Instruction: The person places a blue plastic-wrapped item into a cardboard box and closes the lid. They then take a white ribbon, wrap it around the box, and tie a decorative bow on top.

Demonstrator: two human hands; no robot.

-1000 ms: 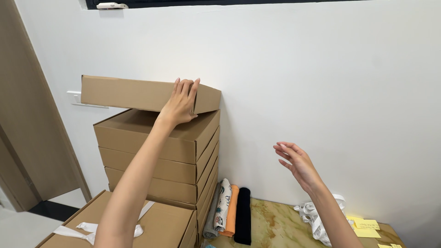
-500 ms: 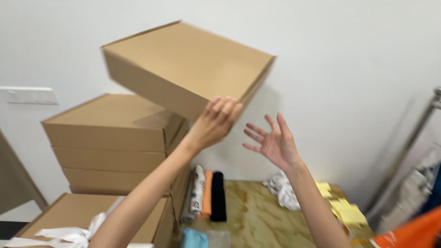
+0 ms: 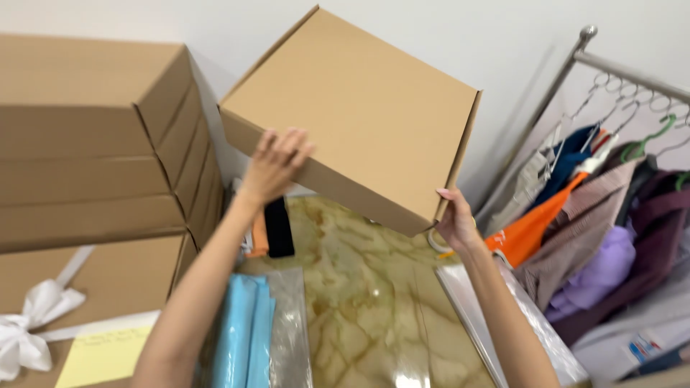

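Nearest to the camera, a light blue folded cloth in a clear bag [image 3: 248, 338] lay on the marbled table [image 3: 359, 302], and beside it, at the left, a yellow paper note [image 3: 100, 356] and a white ribbon bow [image 3: 29, 327] rested on a low brown box [image 3: 108, 276]. At the right edge of the table lay another flat clear bag [image 3: 503, 316].

Above the table, both forearms rose upward and forward. The left hand [image 3: 277, 165] was laid with spread fingers against the near long side of the flat cardboard box [image 3: 359, 108], pressing it more than clasping it. The right hand [image 3: 454, 219] was closed on the lower right corner of the box, thumb on the side wall, the other fingers hidden under it. The box was in the air, tilted, its right corner lower, clear of the table and apart from everything.

In my judgement, such a wide and light box is carried well when both hands support opposite edges and keep it level, because the left palm alone can slip.

Further back, a tall stack of cardboard boxes [image 3: 93, 136] stood at the left against the white wall [image 3: 503, 36]. Small rolled cloths, orange and black [image 3: 277, 226], lay at its foot. At the right, a metal rack [image 3: 575, 57] held hanging clothes [image 3: 596, 215] of many colours.
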